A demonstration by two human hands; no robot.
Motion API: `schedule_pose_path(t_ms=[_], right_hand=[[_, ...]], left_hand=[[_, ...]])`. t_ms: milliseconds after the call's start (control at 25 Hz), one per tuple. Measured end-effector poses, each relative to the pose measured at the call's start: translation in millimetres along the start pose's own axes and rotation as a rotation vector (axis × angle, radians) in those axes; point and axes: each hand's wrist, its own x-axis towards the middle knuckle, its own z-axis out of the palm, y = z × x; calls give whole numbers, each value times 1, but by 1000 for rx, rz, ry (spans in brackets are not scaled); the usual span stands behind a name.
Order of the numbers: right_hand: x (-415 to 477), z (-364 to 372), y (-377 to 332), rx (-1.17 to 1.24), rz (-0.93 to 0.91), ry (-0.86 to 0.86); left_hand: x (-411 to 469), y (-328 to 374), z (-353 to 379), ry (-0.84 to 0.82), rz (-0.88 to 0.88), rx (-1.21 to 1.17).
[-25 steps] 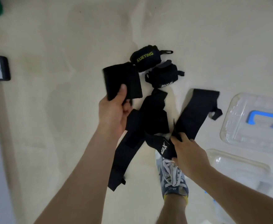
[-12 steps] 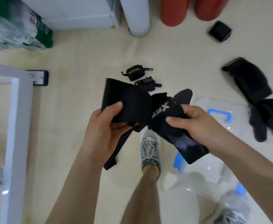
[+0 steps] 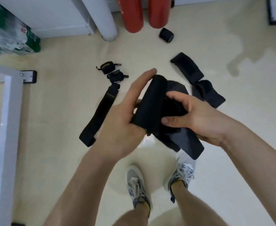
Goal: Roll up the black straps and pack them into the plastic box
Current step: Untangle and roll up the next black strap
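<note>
I hold a wide black strap [image 3: 152, 108] at chest height above the floor. My left hand [image 3: 127, 115] cups its left side with the fingers stretched along it. My right hand [image 3: 194, 116] grips the bunched right part, thumb on top. A loose end [image 3: 189, 142] hangs below my right hand. Another black strap [image 3: 101, 111] lies flat on the floor to the left. Two rolled straps [image 3: 108, 66] [image 3: 116, 76] sit beyond it. Flat black straps [image 3: 187, 69] [image 3: 207, 93] lie at right, and a rolled one [image 3: 166, 35] lies farther back. The plastic box is hidden behind the held strap.
Two red cylinders [image 3: 143, 12] stand at the back. A white post [image 3: 104, 18] and cabinet are at the back left, a green-and-white package [image 3: 8, 35] beside them. A white metal frame [image 3: 8, 111] runs down the left. My two feet in sneakers [image 3: 138, 186] are below.
The strap has been lifted from the floor and gathered between both hands. My left hand moved from pinching a flat end to cupping the bundle. The view shifted, hiding the plastic box.
</note>
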Motion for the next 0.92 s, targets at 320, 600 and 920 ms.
schedule_pose_path(t_ms=[320, 600, 920], right_hand=[[-102, 7, 40, -65, 2, 534], [-150, 38, 29, 171, -21, -84], [-174, -52, 65, -89, 173, -406]], left_hand=[[-33, 42, 17, 5, -210, -697], [-65, 74, 45, 6, -551, -682], [-42, 62, 122, 193, -571, -886]])
